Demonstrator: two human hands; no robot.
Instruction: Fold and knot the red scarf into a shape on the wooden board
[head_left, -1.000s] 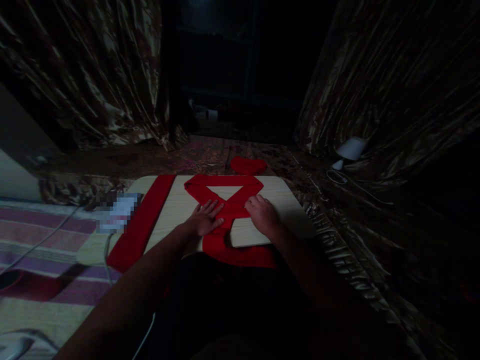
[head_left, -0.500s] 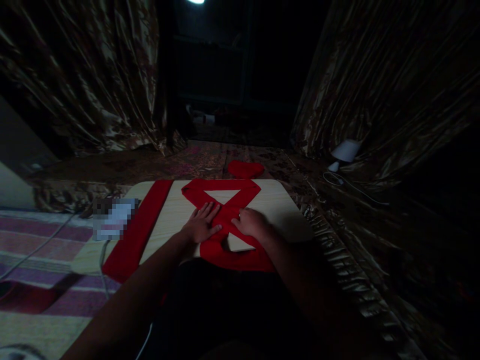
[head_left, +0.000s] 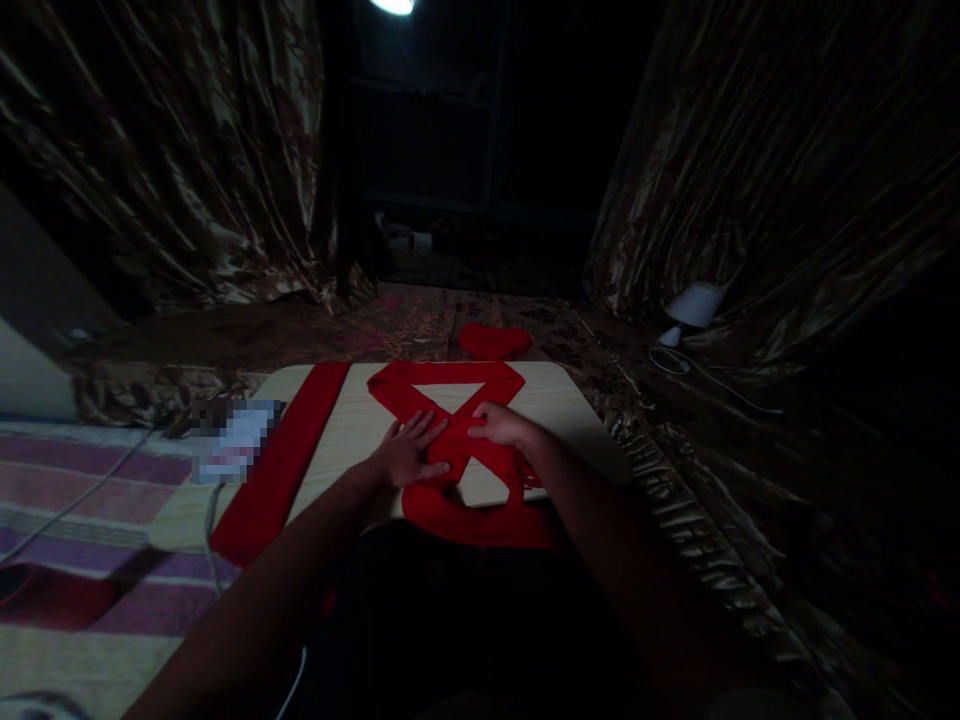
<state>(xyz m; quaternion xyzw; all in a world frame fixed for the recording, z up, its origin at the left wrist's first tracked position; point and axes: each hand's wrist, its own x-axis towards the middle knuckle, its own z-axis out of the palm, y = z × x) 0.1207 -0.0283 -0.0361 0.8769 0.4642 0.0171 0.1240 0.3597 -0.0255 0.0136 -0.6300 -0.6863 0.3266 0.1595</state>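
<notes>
A long red scarf lies on a pale wood-patterned low table, folded into a loop whose two lengths cross in the middle. My left hand rests flat on the left side of the crossing, fingers spread. At the right side of the crossing, my right hand pinches the fabric between thumb and fingers. A length below that hand is lifted and bent, with what looks like fringe beside my wrist. The near part of the loop curves along the table's front edge.
Another red cloth strip runs down the table's left side and over its edge. A blurred-out pale item with a cable is beside it. Behind the table sits a red bundle. A small white lamp stands at right.
My right hand has closed on the scarf and shifted slightly up, raising the fabric below it. My left hand remains flat in nearly the same place.
</notes>
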